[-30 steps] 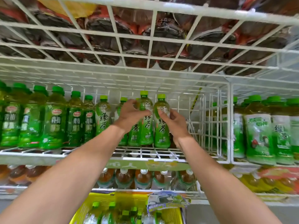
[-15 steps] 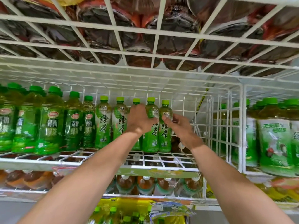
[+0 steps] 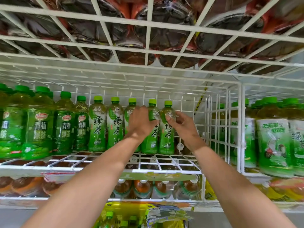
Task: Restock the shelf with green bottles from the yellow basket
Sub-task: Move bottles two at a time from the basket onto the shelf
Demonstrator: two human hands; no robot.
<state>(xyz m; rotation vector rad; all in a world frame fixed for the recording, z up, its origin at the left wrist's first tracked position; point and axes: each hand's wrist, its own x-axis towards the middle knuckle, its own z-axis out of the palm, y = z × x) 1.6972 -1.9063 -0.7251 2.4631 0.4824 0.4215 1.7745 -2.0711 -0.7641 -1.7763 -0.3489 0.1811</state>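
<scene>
The left hand [image 3: 139, 124] gripped the fourth green bottle [image 3: 150, 142] in a row of five light-capped bottles, its fingers [image 3: 145, 112] curled round the bottle's shoulder. The right hand [image 3: 184, 129] pinched the fifth green bottle [image 3: 167, 137] just beside it, thumb at the front and fingers curled behind the shoulder. Both bottles stood upright on the white wire shelf [image 3: 164, 163], touching each other, at the right end of the row. Their green labels read 绿茶 in large brush characters; the small red logo above was too fine to read. To the left stood darker-capped bottles [image 3: 39, 129] labelled 青梅绿茶 under a red oval logo. Past a wire divider [image 3: 239, 129] on the right, larger bottles [image 3: 273, 142] carried pale labels with 绿茶 partly legible. Dark bottles [image 3: 136, 41] with red wrapping lay overhead, and brown tea bottles [image 3: 141, 188] with white caps filled the shelf below. The yellow basket [image 3: 125, 209] sat at the bottom edge, holding more green-capped bottles [image 3: 109, 214].
</scene>
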